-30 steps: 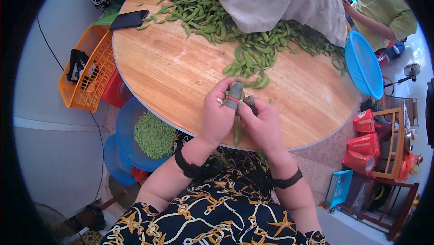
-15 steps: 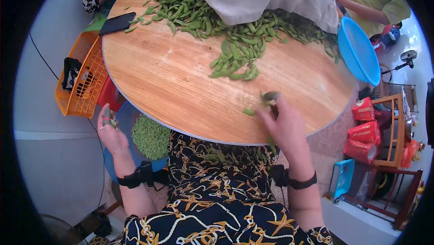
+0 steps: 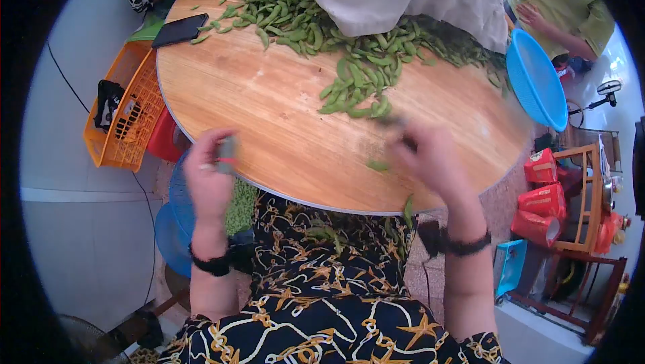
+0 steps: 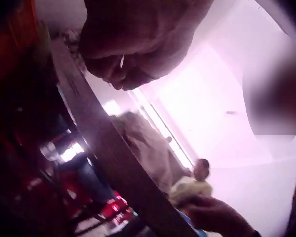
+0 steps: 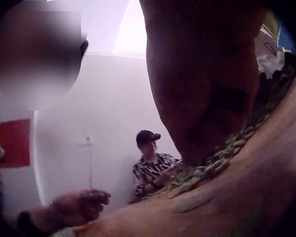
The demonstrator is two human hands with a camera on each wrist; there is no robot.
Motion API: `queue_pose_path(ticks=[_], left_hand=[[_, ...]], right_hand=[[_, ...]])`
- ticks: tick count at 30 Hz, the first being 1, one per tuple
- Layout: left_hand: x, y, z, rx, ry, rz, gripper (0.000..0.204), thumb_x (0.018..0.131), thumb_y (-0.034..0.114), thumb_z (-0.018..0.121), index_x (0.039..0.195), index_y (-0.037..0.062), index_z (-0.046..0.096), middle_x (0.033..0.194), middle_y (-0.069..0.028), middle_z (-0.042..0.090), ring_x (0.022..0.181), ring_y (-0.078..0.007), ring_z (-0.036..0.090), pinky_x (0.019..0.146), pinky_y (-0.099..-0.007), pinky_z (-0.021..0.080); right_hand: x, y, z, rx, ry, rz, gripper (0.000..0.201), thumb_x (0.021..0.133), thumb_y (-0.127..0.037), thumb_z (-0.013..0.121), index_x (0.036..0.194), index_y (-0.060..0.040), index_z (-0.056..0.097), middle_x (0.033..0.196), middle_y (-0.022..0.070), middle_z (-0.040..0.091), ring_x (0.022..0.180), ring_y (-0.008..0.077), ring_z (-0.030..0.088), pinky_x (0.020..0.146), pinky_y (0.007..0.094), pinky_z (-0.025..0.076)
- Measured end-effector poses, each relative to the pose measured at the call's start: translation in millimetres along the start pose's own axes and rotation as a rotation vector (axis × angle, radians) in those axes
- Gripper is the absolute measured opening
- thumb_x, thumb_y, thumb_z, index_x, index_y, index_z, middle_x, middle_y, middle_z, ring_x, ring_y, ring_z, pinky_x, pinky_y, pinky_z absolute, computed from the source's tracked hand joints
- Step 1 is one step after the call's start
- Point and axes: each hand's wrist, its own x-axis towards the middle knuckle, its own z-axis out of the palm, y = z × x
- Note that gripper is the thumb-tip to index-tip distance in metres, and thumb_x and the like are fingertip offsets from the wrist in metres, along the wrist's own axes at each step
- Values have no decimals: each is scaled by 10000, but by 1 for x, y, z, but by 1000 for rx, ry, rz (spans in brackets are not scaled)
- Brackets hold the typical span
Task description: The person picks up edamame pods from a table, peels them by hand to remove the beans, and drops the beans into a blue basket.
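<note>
Round, light-brown wooden table: curved green bean pods strewn on top. Right hand above it, blurred; thumb and forefinger apart. Left hand at its near left edge, fingers bent; cannot tell if pinching. Shelled pale-green beans below its edge.

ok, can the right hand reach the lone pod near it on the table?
Likely yes: in the head view the right hand is close to the lone pod, with nothing visible between them.
</note>
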Motion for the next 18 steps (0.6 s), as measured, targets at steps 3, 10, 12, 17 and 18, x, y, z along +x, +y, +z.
queue_pose_path(ticks=[3, 10, 12, 17, 18], left_hand=[[-1, 44, 72, 177, -218, 270, 250, 755, 37, 595, 1005, 50, 588, 988, -90, 577, 857, -205, 573, 764, -297, 456], [-27, 67, 129, -19, -975, 519, 196, 745, 101, 618, 928, 37, 593, 910, -119, 588, 826, -297, 577, 726, -371, 469], [-29, 62, 135, -129, -666, 334, 178, 778, 92, 596, 945, 34, 576, 826, -105, 577, 772, -242, 577, 712, -340, 470], [-33, 60, 128, -681, -352, -27, 175, 823, 63, 557, 993, 29, 533, 847, -62, 557, 754, -140, 533, 686, -259, 450], [-35, 56, 115, -668, -337, -38, 175, 823, 63, 557, 993, 29, 533, 847, -62, 557, 754, -140, 533, 686, -259, 450]], right_hand=[[39, 6, -4, -218, 188, -54, 192, 696, -173, 648, 850, -64, 612, 631, 153, 575, 580, 318, 558, 546, 375, 440], [19, 16, -11, -288, -73, -108, 244, 702, -196, 649, 900, -58, 613, 679, 145, 594, 608, 272, 581, 573, 366, 454], [12, 19, -3, -128, 4, -23, 255, 699, -203, 664, 878, -32, 606, 674, 128, 593, 593, 223, 571, 564, 336, 448], [-18, -7, 2, 206, 97, 131, 221, 763, -195, 644, 865, -3, 597, 734, 96, 592, 665, 175, 556, 621, 304, 439], [-23, -2, 7, 304, 159, 155, 196, 774, -163, 641, 879, -5, 593, 752, 77, 587, 682, 149, 542, 625, 279, 431]])
